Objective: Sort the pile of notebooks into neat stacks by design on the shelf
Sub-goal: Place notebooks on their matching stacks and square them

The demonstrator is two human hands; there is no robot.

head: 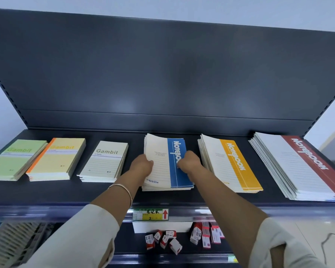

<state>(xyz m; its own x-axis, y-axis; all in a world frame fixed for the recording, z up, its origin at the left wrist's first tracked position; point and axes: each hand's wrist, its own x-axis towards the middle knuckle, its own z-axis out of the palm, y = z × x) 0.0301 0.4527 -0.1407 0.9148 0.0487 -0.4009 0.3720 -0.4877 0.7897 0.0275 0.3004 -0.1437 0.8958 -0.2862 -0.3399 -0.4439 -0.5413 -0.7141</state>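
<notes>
Six stacks of notebooks lie in a row on the dark shelf [112, 192]. From the left: green Gambit notebooks [14, 159], orange-yellow Gambit notebooks [56, 159], cream Gambit notebooks [103, 161], blue-band notebooks [162, 167], yellow-band notebooks [228, 163] and red-band notebooks [298, 165]. My left hand [141, 167] grips the left edge of the blue-band stack's upper notebooks. My right hand [190, 161] grips their right edge over the blue band. The far end of those upper notebooks is raised a little off the stack.
The shelf's black back panel [162, 74] rises behind the stacks. A price label [151, 214] sits on the front rail. On the lower shelf lie several small red-and-white boxes [162, 240], with a grey slatted basket [14, 240] at the left.
</notes>
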